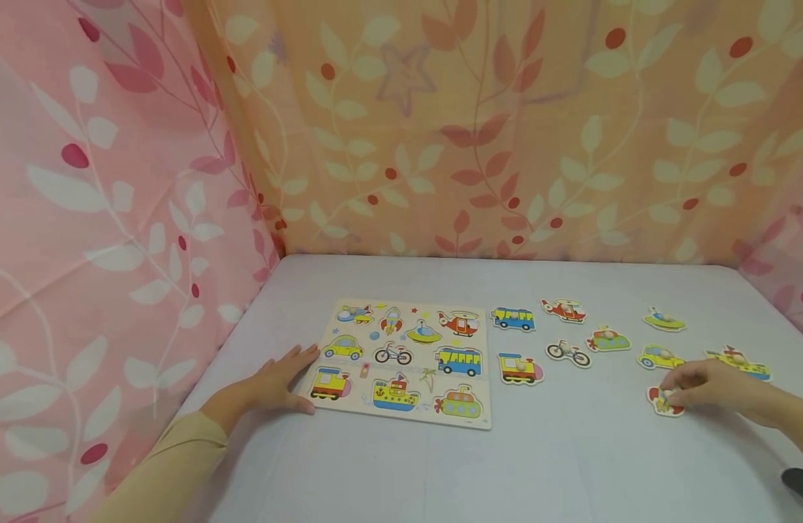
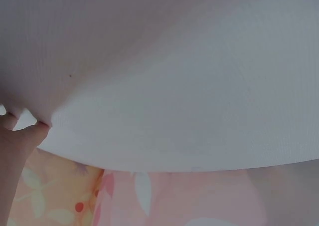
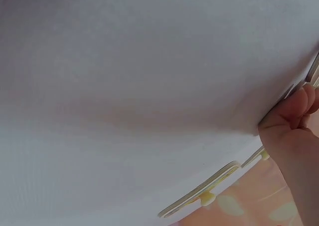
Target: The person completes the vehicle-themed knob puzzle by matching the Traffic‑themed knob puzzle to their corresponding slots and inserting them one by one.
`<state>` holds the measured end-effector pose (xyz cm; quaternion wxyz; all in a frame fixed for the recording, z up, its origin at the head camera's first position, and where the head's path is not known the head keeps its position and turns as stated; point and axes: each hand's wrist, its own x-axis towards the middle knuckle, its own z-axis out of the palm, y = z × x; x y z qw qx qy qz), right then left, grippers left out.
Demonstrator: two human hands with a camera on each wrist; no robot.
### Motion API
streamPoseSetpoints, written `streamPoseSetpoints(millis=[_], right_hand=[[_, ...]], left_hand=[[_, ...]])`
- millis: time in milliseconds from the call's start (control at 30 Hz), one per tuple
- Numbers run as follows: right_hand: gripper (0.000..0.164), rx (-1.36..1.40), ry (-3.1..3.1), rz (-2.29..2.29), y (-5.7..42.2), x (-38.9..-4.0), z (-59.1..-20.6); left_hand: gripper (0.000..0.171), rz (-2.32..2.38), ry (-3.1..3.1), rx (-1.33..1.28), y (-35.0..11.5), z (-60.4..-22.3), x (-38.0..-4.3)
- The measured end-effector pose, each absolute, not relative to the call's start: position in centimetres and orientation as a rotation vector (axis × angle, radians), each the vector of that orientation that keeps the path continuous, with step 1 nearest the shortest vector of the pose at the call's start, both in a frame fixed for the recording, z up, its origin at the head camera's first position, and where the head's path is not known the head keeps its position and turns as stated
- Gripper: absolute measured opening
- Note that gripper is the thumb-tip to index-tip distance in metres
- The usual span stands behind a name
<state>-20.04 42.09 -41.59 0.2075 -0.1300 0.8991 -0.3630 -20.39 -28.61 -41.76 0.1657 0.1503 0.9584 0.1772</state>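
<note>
A wooden puzzle board (image 1: 369, 370) printed with vehicles lies flat on the table. My left hand (image 1: 274, 381) rests at its left edge, fingers extended and thumb by the near corner. In the left wrist view only part of the left hand (image 2: 22, 138) shows. My right hand (image 1: 711, 388) pinches a red-finned puzzle piece (image 1: 665, 408) that looks like the rocket, at the table's right side; the fingertips cover part of it. Close by are the yellow car piece (image 1: 659, 357) and the ship piece (image 1: 754, 369). The right wrist view shows the right hand (image 3: 294, 121) low over the table.
Between board and right hand lie the bus piece (image 1: 513, 319), helicopter piece (image 1: 565, 311), submarine piece (image 1: 608, 340), bicycle piece (image 1: 568, 354) and train piece (image 1: 520, 369). A flying saucer piece (image 1: 664, 319) sits farther back. Patterned cloth (image 1: 480, 145) hangs behind the table.
</note>
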Motion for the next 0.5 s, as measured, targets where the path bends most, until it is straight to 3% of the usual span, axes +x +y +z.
streamPoseSetpoints(millis=[500], right_hand=[[0.037,-0.127,2.575,-0.927,40.7,-20.3,-40.4]], left_hand=[[0.11,0.507,2.73,0.422,-28.4,-41.8,-20.5]])
